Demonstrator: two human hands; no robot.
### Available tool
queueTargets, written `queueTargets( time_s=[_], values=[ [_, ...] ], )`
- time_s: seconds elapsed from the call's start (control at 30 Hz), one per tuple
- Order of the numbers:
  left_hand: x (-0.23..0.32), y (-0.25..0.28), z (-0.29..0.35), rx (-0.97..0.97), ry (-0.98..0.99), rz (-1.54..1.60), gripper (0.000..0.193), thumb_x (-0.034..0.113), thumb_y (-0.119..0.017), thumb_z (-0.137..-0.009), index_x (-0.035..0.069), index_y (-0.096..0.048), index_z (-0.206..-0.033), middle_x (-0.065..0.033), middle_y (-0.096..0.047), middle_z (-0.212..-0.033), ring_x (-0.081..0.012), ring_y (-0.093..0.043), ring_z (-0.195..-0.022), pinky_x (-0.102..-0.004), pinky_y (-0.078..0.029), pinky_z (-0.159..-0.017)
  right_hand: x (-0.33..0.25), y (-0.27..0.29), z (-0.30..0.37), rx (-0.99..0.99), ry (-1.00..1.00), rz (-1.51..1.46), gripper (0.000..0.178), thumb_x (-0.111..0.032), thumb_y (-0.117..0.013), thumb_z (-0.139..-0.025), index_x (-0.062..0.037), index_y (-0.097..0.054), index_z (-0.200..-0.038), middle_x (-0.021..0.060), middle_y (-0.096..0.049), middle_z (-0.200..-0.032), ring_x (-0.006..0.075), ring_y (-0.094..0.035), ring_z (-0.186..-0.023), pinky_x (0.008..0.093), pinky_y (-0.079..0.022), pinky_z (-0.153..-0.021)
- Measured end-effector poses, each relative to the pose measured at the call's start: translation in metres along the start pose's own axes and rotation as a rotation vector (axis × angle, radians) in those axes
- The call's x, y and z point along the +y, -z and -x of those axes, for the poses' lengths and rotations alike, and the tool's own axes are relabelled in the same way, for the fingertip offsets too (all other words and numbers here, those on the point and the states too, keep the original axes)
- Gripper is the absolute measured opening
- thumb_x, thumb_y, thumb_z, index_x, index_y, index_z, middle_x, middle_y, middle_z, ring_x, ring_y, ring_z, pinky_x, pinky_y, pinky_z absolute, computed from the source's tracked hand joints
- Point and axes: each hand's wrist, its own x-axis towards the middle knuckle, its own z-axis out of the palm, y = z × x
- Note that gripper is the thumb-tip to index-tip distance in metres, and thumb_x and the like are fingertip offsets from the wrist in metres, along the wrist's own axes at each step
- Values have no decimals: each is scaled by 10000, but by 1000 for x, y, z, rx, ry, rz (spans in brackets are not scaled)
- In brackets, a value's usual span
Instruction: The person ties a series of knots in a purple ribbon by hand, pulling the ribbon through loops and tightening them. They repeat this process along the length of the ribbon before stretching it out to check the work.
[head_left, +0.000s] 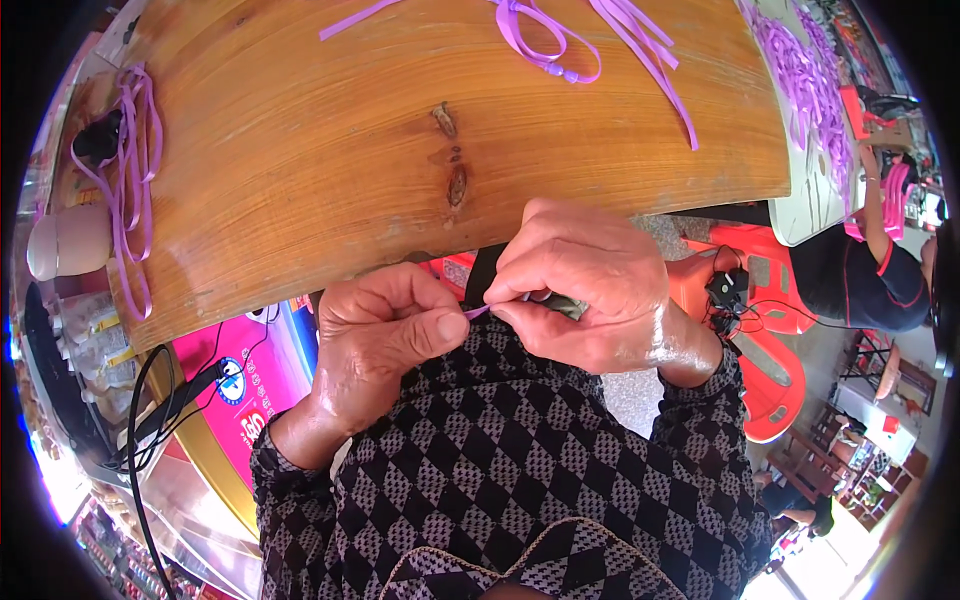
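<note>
My left hand point(385, 325) is closed, its thumb and forefinger pinching a short visible bit of purple ribbon point(478, 312). That bit runs across to the fingertips of my right hand point(590, 285), which is also closed in a pinch at its other end. Inside the curled right fingers a small grey-green thing point(568, 306) shows; its kind is hidden. Both hands hover over my lap, just off the near edge of the wooden table point(330, 170). On the far side of that table lie a looped purple ribbon with beads point(560, 72) and several loose ribbon strands point(650, 50).
At the table's left side, more purple ribbon point(135, 190) hangs beside a black object point(97, 138) and a pale rounded object point(72, 242). A heap of purple ribbons point(800, 70) covers a white surface at right. Red plastic chairs point(770, 390) and another person point(860, 280) are beyond.
</note>
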Motion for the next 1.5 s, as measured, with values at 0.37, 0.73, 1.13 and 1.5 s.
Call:
queueTargets(
  time_s=[0.37,0.73,1.13,1.5],
  values=[
    [1,-5,-5,7,167,28,130,97,-669,-774,-7,-613,-829,-23,-596,-685,-43,-491,-559,-170,-357,-490,-4,-2,-4,-10,116,164,293,63,-704,-598,-22,-597,-857,68,-566,-712,193,-513,-579,300,-386,-495],
    [-1,-7,-7,29,180,191,129,86,-668,-771,-15,-608,-824,-14,-590,-670,-46,-495,-539,-158,-346,-472,1,-2,5,-14,-78,24,211,38,-675,-680,-2,-615,-878,83,-596,-727,191,-564,-626,275,-421,-530],
    [-6,-18,-3,67,54,115,111,78,-647,-791,-10,-589,-824,-16,-585,-667,-49,-511,-560,-165,-363,-502,3,-20,6,162,137,313,251,135,-580,-591,-7,-550,-796,53,-518,-626,190,-451,-488,285,-330,-438],
    [-13,-17,-2,128,-63,71,79,15,-664,-749,-4,-647,-824,-12,-623,-740,-33,-492,-584,-180,-387,-520,4,-22,13,171,44,126,240,128,-575,-614,-12,-552,-808,46,-534,-647,173,-466,-503,271,-336,-443]
  ],
)
